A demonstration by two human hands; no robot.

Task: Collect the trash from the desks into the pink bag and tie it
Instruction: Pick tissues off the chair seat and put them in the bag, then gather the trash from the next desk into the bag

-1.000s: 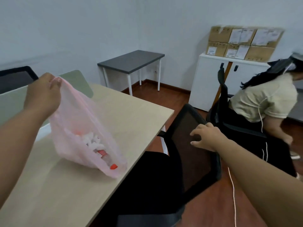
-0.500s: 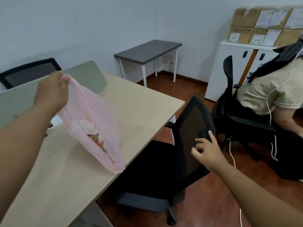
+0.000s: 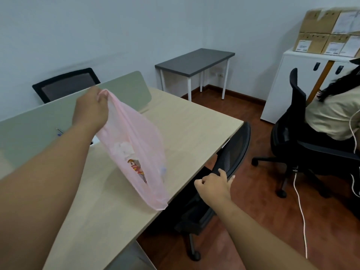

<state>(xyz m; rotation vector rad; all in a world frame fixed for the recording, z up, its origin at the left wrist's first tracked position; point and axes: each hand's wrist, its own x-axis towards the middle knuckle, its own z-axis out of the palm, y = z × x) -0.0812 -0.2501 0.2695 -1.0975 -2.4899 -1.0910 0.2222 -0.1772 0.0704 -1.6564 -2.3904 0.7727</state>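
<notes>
At the bag's mouth: your left hand [image 3: 91,112] pinches the gathered top edge of the pink bag [image 3: 136,149], holding it up at about ten o'clock from the middle of the view.
Bag: it hangs slanting toward five o'clock over the pale desk [image 3: 194,121]; whether its bottom corner touches the desk edge or hangs just clear, you cannot tell. White crumpled scraps and a red-printed wrapper [image 3: 136,168] show through the film.
Right hand: your right hand [image 3: 213,185] sits loosely curled at four o'clock, holding nothing, fingertips at the top rim of the black mesh chair [image 3: 235,151].
Doing it well: keep the pinch high so the contents settle to the bottom; judge that the chair wants nudging aside before you reach for the next desk, and bring the free hand up to spread the mouth.
Desk: no loose trash shows on the visible top; the small grey table [image 3: 194,61] at one o'clock looks bare too.
Change: compared with half a second ago, the bag hangs further toward the desk edge, and your right hand has dropped from the chair's back face to its rim.
</notes>
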